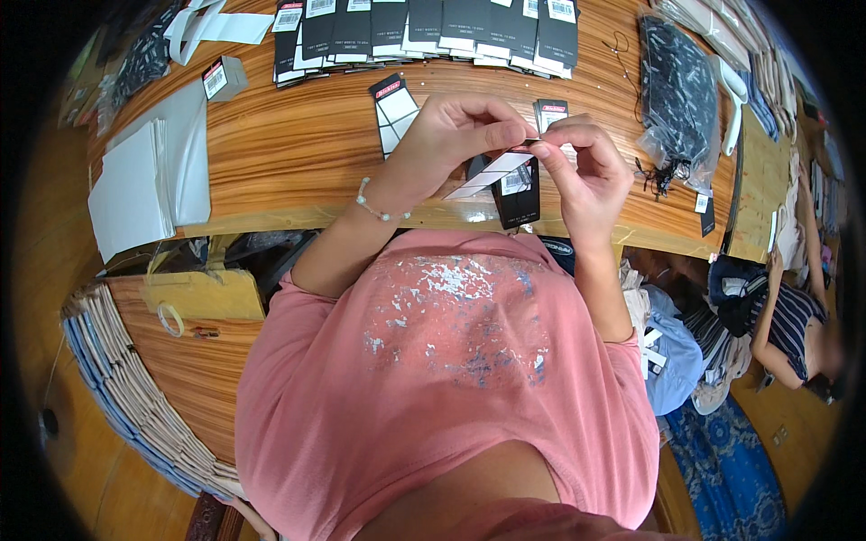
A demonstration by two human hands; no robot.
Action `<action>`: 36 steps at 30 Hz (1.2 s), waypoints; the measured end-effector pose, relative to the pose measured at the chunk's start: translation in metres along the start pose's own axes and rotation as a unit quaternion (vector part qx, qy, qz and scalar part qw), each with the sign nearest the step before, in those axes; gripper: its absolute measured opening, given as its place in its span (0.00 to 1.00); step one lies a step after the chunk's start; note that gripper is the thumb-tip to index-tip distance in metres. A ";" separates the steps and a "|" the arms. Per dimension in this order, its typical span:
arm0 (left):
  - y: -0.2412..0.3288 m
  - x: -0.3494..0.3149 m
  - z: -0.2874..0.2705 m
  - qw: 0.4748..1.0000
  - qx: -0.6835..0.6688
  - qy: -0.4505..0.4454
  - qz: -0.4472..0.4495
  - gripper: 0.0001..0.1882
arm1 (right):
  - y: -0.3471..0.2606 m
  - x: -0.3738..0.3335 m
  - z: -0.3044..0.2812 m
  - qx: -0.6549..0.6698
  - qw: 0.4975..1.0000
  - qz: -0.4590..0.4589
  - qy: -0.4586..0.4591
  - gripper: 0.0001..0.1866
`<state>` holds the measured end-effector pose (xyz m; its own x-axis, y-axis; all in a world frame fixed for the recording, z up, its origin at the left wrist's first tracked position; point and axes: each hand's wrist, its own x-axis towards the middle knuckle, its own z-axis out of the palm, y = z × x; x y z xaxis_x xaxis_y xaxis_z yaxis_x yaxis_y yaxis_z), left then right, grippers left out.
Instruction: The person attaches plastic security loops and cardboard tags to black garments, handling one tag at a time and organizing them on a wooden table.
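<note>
My left hand (465, 140), with a beaded bracelet at the wrist, is closed in a pinch on the top end of a white hang tag (492, 176) with dark lines. Fingertips of my right hand (591, 171) pinch at the same end, meeting those of the left; what exactly lies between them is too small to make out. Just beneath hangs or lies a black hang tag (520, 209) with a barcode label, partly covered by the white one. Another white-panelled hang tag (394, 113) rests left of my left hand, and a tag (551, 110) shows behind my right.
Rows of black hang tags (424, 32) line the table's far side. A small grey box (225, 79) and white sheets (135, 185) are at left. A clear bag of dark strings (678, 90) and a white handled tool (732, 104) lie right. Folded clothes (135, 379) stand lower left; another person (794, 334) is at right.
</note>
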<state>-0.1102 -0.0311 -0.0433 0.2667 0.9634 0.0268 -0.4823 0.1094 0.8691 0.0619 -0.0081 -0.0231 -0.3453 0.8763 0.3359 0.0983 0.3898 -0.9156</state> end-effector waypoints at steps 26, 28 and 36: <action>-0.029 0.004 0.005 0.973 -0.209 0.093 0.003 0.11 | 0.009 -0.011 -0.013 -0.251 0.963 0.006 -0.092 0.14; -0.025 0.005 0.006 0.978 -0.192 0.083 0.022 0.10 | 0.004 -0.016 -0.008 -0.341 0.929 0.012 -0.142 0.13; -0.008 -0.001 0.008 0.985 0.071 0.120 0.097 0.05 | 0.012 -0.028 -0.011 -0.191 0.970 0.124 -0.089 0.09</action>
<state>-0.1006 -0.0352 -0.0462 -0.0327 0.9948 0.0963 -0.3784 -0.1015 0.9201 0.0826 -0.0249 -0.0411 -0.4187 0.9071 0.0420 0.5248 0.2795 -0.8040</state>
